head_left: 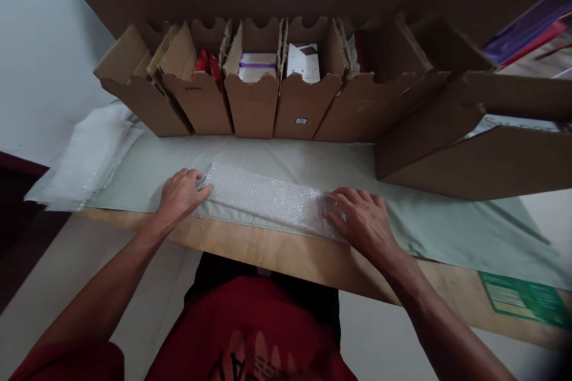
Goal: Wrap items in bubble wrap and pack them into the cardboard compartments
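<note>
A long folded strip of clear bubble wrap (263, 193) lies across the cloth-covered table in front of me, tilted so its right end is nearer to me. My left hand (181, 193) is at its left end, thumb and forefinger closing on the edge. At the right end, my right hand (360, 214) grips the wrap with the thumb below and the fingers curled over the top. Whether anything lies inside the wrap cannot be made out.
Behind the strip stands a row of open cardboard boxes (252, 107), some holding small packets. A larger cardboard box (473, 161) is at the right. More bubble wrap sheets (89, 152) are stacked at left. The wooden table edge (250, 241) runs before me; a green printed sheet (522, 297) lies right.
</note>
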Demonstrator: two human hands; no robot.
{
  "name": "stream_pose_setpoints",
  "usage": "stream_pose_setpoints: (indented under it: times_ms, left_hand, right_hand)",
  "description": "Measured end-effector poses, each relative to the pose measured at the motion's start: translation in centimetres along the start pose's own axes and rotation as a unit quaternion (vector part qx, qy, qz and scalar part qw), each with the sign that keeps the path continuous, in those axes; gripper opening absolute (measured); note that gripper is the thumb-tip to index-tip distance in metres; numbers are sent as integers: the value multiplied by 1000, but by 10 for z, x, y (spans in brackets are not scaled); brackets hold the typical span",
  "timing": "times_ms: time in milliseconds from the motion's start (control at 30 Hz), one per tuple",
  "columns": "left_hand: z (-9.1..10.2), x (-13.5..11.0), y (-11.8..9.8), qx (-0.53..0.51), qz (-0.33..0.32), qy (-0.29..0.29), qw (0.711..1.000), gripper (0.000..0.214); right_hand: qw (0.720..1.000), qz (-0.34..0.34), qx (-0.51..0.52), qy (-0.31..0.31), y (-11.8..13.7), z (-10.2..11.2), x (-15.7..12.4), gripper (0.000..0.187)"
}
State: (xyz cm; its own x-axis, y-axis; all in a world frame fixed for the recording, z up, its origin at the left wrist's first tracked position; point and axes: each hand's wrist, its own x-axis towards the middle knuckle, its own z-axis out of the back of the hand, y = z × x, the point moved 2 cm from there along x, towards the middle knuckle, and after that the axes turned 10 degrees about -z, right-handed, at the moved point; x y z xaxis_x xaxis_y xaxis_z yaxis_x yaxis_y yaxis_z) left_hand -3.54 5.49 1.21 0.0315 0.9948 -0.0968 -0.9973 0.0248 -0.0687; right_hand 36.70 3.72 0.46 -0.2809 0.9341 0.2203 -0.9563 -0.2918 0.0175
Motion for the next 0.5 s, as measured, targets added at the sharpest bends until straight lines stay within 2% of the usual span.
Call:
stream_pose_setpoints:
  times_ms: [67, 133, 267, 367, 500]
  left_hand:
    - [3, 6, -1, -22, 4, 30, 999, 27]
    - [5, 11, -2, -28, -3, 45, 999, 20]
    - [7, 14, -6, -21, -17, 54, 998, 15]
    - [9, 12, -12, -13, -21, 49, 998, 14]
    - [10, 11, -16, -15, -36, 33, 999, 11]
  right_hand:
    - [998, -11, -21, 55, -1, -2, 11, 32]
    - [993, -28, -28, 113, -2, -1, 21, 36]
    - [976, -56, 1, 208, -2, 7, 33, 22]
    - [969, -63, 40, 234, 3, 14, 35, 9]
    - [969, -89, 64, 223, 8, 20, 22, 8]
